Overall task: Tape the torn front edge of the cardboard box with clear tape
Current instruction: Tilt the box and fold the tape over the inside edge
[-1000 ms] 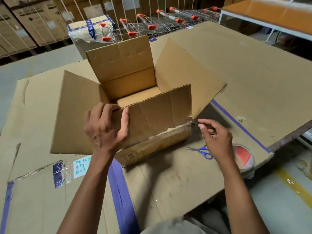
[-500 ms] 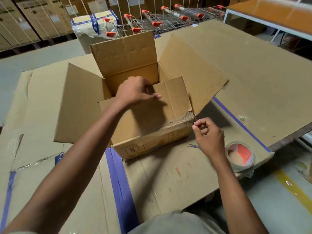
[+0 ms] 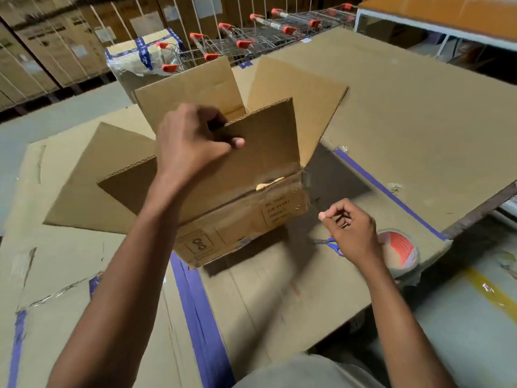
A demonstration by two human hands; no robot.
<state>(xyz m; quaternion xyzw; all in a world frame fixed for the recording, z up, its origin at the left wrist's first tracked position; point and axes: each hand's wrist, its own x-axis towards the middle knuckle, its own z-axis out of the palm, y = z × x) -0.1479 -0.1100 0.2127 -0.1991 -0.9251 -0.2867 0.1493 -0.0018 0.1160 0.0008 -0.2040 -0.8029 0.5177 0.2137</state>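
An open cardboard box [image 3: 237, 233] stands on the cardboard-covered table, with a ragged tear [image 3: 268, 186] along the fold of its front flap. My left hand [image 3: 193, 141] grips the top edge of that front flap and holds it upright. My right hand [image 3: 349, 228] is pinched shut a little right of the box's front right corner. A faint shiny strip of clear tape [image 3: 307, 189] seems to run from that corner to its fingertips. The tape roll [image 3: 398, 252] with its orange core lies behind the right wrist. Blue-handled scissors [image 3: 334, 246] lie partly hidden under the hand.
The table [image 3: 419, 141] is covered in flat cardboard sheets with blue tape seams [image 3: 195, 303]. Its right edge drops to the floor close to the tape roll. Behind the box are a wrapped carton [image 3: 134, 60], shopping trolleys [image 3: 251, 40] and stacked cartons.
My left hand went from the flap's outer face up to its top edge and raised the flap. My right hand drew away from the box corner, down and to the right, still pinched.
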